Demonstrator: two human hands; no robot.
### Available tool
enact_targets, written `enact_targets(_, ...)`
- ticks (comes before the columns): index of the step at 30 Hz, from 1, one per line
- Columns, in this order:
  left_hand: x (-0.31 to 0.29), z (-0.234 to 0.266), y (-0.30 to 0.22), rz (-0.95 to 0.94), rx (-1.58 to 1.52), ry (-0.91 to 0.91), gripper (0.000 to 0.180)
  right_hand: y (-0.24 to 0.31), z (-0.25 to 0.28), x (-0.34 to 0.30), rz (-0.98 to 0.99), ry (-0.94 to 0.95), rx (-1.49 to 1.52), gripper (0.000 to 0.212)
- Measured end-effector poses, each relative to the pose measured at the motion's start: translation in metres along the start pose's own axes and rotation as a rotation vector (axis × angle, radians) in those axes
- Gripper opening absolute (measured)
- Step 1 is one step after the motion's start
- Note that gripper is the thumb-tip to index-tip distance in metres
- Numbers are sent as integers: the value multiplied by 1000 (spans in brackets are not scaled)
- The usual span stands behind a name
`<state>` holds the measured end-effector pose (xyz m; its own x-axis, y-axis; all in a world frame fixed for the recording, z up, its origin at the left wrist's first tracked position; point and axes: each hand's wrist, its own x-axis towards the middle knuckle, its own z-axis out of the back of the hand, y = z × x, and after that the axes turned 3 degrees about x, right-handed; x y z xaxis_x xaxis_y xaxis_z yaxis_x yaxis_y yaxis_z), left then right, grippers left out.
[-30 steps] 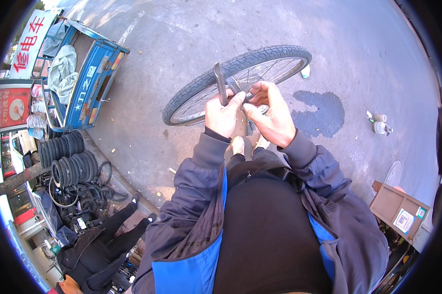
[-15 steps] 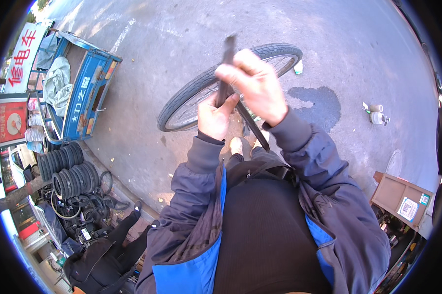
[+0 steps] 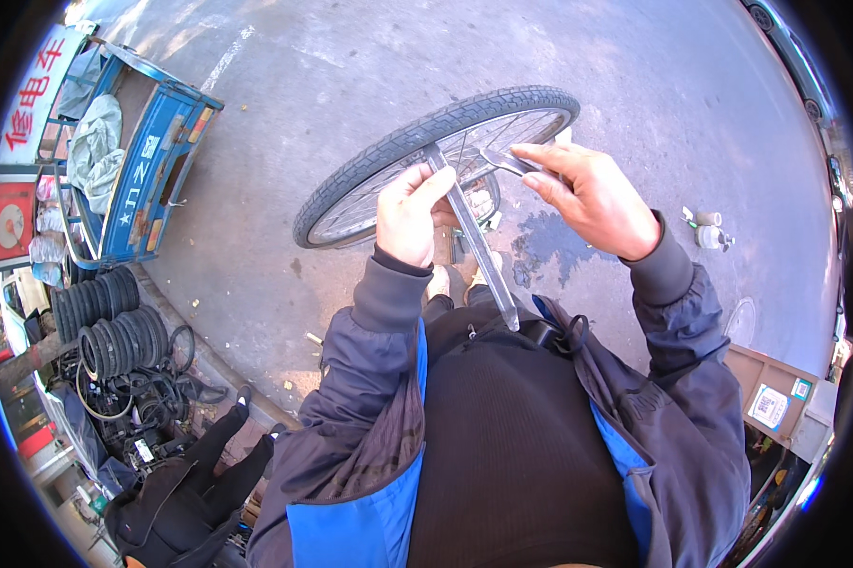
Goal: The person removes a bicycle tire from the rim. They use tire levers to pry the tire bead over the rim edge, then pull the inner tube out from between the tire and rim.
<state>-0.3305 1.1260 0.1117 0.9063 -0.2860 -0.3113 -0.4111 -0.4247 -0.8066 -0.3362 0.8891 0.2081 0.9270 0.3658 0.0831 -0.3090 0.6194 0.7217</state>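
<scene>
A long, flat metal tyre lever [image 3: 474, 237] is pinched between the thumb and fingers of my left hand [image 3: 406, 213]; it slants down toward my waist. My right hand [image 3: 592, 197], off to the right, grips a shorter metal tyre lever [image 3: 508, 163] whose flattened tip points left. Behind both hands is a bicycle wheel [image 3: 379, 142] with a black tyre and thin spokes, leaning at an angle. Its lower right part is partly hidden by my hands and the levers. I cannot tell whether either lever touches the wheel.
A blue cargo tricycle [image 3: 147, 189] stands at the left, above stacked black tyres [image 3: 123, 341]. A person in dark clothes [image 3: 185, 488] is at lower left. Bottles [image 3: 710, 232] and a wet patch [image 3: 549, 248] are on the ground, with a brown box [image 3: 772, 383] at right.
My right hand has moved right and down, away from my left hand, carrying the shorter lever. My left hand still holds the long lever, now more fully in sight.
</scene>
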Motion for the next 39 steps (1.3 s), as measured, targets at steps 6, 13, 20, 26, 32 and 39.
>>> enact_targets(6,4,-6,-3,7,-50,10,17,3,7,30,216,95,-339,27)
enact_targets(13,7,-10,-4,7,-3,1,15,21,12,79,95,288,-610,17)
enact_targets(20,14,-11,-3,-13,65,21,15,36,2,94,174,215,-702,16)
enact_targets(26,17,-15,3,-33,45,11,16,9,-1,70,438,-57,-617,11)
enact_targets(32,23,-10,15,-100,255,22,14,-15,-44,16,125,-293,-423,14)
enact_targets(39,31,-6,26,-158,390,-3,14,-30,-103,-12,-316,-337,285,31)
